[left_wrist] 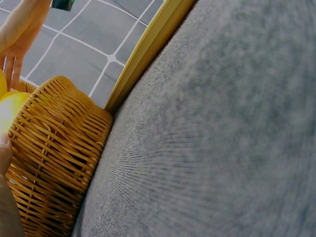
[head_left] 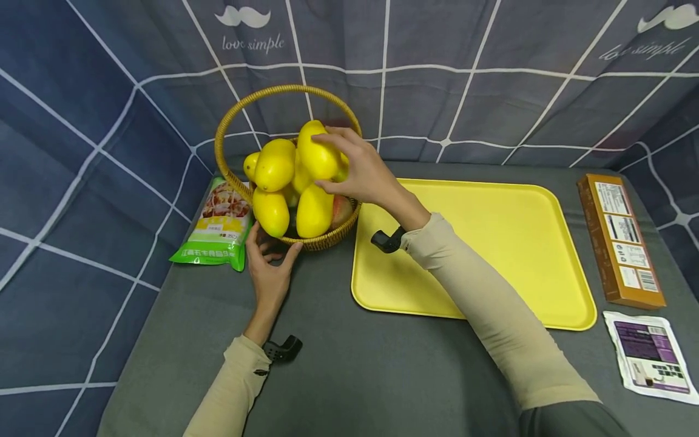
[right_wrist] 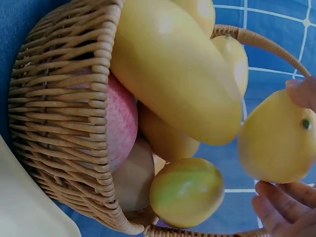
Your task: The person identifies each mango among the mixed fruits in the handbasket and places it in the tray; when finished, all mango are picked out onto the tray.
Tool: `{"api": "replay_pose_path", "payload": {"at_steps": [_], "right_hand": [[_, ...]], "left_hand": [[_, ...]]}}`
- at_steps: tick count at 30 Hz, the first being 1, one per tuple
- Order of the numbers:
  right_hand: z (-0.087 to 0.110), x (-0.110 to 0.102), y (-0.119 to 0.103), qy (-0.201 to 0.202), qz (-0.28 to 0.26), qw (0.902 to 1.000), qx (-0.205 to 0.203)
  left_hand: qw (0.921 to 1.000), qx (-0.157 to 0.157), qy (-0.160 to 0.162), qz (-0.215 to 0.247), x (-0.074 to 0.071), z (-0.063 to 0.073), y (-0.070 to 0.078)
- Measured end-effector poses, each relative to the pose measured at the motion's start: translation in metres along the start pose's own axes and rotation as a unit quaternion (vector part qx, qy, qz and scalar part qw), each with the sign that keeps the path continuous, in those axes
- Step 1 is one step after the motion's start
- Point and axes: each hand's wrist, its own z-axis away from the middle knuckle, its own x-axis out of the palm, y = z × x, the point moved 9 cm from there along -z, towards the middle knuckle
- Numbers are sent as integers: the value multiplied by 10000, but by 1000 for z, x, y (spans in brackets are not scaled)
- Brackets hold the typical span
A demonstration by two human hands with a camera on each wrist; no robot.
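A woven wicker basket (head_left: 322,243) with a tall arched handle holds a heap of yellow mangoes (head_left: 275,165). My right hand (head_left: 357,164) pinches one mango (right_wrist: 276,140) at the top of the heap, thumb on one side and fingers on the other. In the right wrist view, that mango stands apart from a smaller green-tinged fruit (right_wrist: 187,192). A pinkish-red fruit (right_wrist: 121,123) sits lower, against the basket wall. At the basket's front left, my left hand (head_left: 270,267) holds its lower side with thumb and fingers spread; the left wrist view shows the thumb against the wicker.
Right of the basket lies a yellow tray (head_left: 491,243), partly under my right forearm. A green food packet (head_left: 218,224) lies left of the basket. At the far right are a brown box (head_left: 619,240) and a white-and-purple pouch (head_left: 652,358). A checked cloth (head_left: 415,103) hangs behind.
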Motion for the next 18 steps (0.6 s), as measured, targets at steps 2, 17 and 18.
{"api": "replay_pose_path", "payload": {"at_steps": [2,17,18], "right_hand": [[6,-2,-2,56,-50,10000,-45],[76,-27,-1,862,-403,9954,109],[79,-28,1,895,-419,9950,141]], "left_hand": [[10000,-13,-7,1,0,0,0],[9999,-79,16,64,1,0,1],[9999,-84,19,66,1,0,1]]}}
